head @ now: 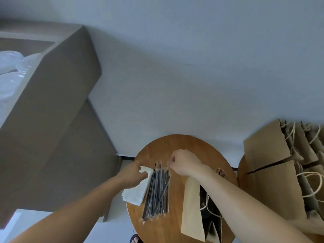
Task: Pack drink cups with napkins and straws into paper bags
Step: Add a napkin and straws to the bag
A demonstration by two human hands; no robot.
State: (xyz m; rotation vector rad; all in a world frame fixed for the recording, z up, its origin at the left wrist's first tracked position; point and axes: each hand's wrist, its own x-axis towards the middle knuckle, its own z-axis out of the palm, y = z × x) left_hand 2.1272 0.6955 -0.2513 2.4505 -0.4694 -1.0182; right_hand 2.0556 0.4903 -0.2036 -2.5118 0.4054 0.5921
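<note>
On the round wooden table [175, 148] lies a pile of several black wrapped straws [157, 190]. Left of the pile is a stack of white napkins [135, 193]. My left hand [133, 174] rests on the napkins' far end and pinches the top napkin's corner. My right hand [184, 162] hovers over the far ends of the straws with fingers curled, pinching a straw wrapper's tip. An open brown paper bag [192, 211] with twine handles stands under my right forearm; its dark inside shows no clear contents.
A stack of flat brown paper bags [273, 172] with twine handles stands at the right. A large cardboard box [43, 102] holding clear plastic [10, 71] sits at the left. The white wall is behind the table. A sandalled foot [135, 239] shows below the table edge.
</note>
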